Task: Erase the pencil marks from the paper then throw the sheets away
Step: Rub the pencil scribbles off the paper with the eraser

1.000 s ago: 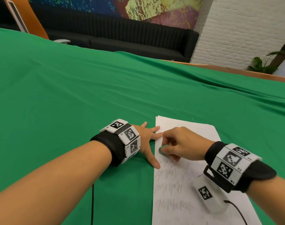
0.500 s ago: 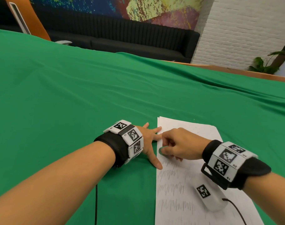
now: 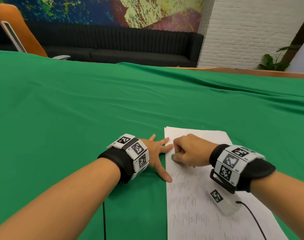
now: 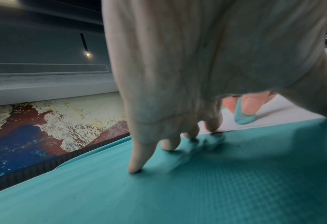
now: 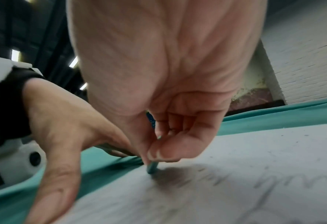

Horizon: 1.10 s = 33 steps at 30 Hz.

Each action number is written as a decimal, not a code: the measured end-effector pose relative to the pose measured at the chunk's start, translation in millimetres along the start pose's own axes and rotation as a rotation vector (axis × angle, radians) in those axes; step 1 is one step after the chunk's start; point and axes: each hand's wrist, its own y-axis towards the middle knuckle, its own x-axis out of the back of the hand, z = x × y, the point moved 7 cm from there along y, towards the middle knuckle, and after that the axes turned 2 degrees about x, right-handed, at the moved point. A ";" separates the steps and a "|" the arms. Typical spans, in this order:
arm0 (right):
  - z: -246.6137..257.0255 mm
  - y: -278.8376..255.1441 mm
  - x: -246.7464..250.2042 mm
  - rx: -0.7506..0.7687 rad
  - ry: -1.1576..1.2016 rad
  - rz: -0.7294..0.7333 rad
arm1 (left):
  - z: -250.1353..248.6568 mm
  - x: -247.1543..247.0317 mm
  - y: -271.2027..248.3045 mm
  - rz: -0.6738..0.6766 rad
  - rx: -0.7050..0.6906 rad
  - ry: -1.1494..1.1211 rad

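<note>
Thin white pencil-marked paper sheets (image 3: 196,201) likely buckle easily; flat, spread left hand (image 3: 156,153) pins their left edge while the right hand (image 3: 191,153) pinches a small green eraser (image 3: 174,156).

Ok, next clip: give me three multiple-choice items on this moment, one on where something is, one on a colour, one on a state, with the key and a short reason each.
1. Where does the left hand rest?
A. Spread at the left edge of the paper
B. In the air above the cloth
C. On the black sofa

2. What colour is the eraser pinched in the right hand?
A. Red
B. Teal green
C. White

3. What is the state of the pencil marks on the sheet?
A. All erased
B. None were ever drawn
C. Several rows remain below the right hand

Key: 1 A, the head view shows straight fingers and thumb lying on the green cloth at the sheet's left edge. 2 B, the left wrist view shows a teal tip between the fingertips. 3 C, grey scribble rows run down the near part of the page.
</note>
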 end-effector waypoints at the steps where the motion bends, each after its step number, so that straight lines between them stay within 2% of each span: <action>1: 2.7 -0.7 -2.9 0.024 0.035 0.031 | 0.2 1.0 0.4 -0.003 -0.006 0.000; 3: 6.7 -3.7 -7.6 0.044 0.068 0.107 | 0.8 0.7 0.7 -0.002 -0.008 -0.016; 7: 3.9 0.1 4.3 0.003 -0.099 -0.017 | 0.2 -0.4 0.4 0.003 0.002 -0.008; 11: 8.3 -2.7 -5.3 0.034 -0.049 0.112 | 0.7 0.4 0.2 0.006 -0.003 -0.015; 14: 1.7 -1.0 6.1 -0.015 -0.185 0.013 | -0.5 0.4 0.0 0.010 0.001 -0.014; 16: 1.4 -1.3 3.8 0.005 -0.111 0.044 | -0.8 0.9 0.3 0.011 0.001 -0.013; 18: 2.5 -5.3 -3.1 -0.001 -0.008 0.157 | 0.4 0.2 0.5 0.011 0.000 -0.019; 19: 0.8 -5.8 -2.5 -0.013 -0.030 0.160 | 0.9 -0.6 0.7 0.012 0.001 -0.017; 22: -2.0 -3.0 7.6 -0.026 -0.172 0.029 | 1.3 -1.5 1.3 0.014 0.005 -0.007; 23: -1.3 -2.6 6.2 -0.012 -0.143 0.033 | 1.2 -1.1 1.5 0.014 0.006 -0.008; 26: 3.4 -7.3 -1.8 0.005 0.006 0.170 | 1.0 0.8 1.8 0.010 0.007 -0.014; 30: 0.6 -5.6 8.1 -0.011 -0.119 0.055 | 0.1 -0.1 1.6 0.012 0.010 -0.003; 33: 2.2 -8.6 -1.1 -0.006 0.036 0.189 | -0.2 0.6 0.9 0.010 0.010 -0.010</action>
